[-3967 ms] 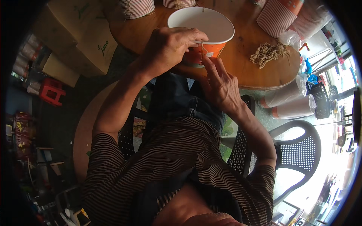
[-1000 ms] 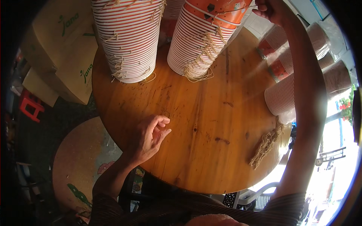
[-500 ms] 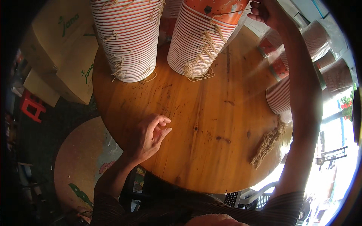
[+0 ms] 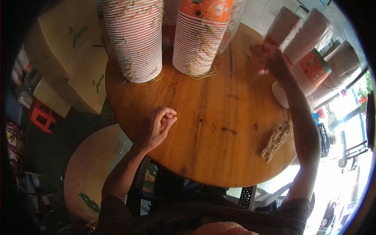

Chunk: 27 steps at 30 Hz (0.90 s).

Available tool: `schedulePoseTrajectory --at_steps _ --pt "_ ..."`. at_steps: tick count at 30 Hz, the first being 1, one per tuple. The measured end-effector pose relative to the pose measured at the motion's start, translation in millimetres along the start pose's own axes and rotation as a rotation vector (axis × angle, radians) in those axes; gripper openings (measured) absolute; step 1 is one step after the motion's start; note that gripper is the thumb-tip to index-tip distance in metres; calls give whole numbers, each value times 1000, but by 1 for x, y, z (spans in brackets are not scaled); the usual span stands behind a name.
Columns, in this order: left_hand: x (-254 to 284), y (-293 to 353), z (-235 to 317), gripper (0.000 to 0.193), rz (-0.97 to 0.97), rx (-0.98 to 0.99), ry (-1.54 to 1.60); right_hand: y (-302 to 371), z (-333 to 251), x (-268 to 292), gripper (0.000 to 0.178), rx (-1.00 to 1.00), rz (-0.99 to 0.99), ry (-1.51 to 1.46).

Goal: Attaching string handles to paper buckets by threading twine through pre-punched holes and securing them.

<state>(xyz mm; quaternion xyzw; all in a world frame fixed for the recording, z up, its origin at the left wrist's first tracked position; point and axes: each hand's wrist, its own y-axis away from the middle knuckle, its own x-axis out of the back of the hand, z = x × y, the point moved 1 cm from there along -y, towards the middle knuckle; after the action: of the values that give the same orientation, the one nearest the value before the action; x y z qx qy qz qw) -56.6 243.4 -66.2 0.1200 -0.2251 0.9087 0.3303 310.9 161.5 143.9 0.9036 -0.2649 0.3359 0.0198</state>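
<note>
Wooden tabletop (image 4: pixel 203 156) beneath our left hand (image 4: pixel 158 125): fingers half-curled, thumb near forefinger, nothing visible in grasp. Right hand (image 4: pixel 272 58) blurs above table; whether its fingers hold anything, we cannot tell. Moments ago just beside orange tub (image 4: pixel 209 11), it now hangs well apart, between stacks; work on that tub, we judge, pauses or ends. Tub tops string-draped stack (image 4: pixel 196 45) at table's far side; second stack (image 4: pixel 135 43) just beside, to left. Outward right: twine bundle (image 4: pixel 276 137) near table edge, nested tubs (image 4: pixel 309 72) beyond right hand.
</note>
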Motion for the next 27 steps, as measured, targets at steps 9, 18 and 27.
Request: schedulePoseTrajectory --at_steps 9,18,27 --pt "-3 -4 -12 17 -26 -93 -6 187 87 3 33 -195 -10 -19" --pt "-1 -17 -26 23 -65 -41 73 198 139 132 35 178 409 -4" --pt "-63 -36 56 17 -328 -246 -139 106 145 306 46 336 719 377"
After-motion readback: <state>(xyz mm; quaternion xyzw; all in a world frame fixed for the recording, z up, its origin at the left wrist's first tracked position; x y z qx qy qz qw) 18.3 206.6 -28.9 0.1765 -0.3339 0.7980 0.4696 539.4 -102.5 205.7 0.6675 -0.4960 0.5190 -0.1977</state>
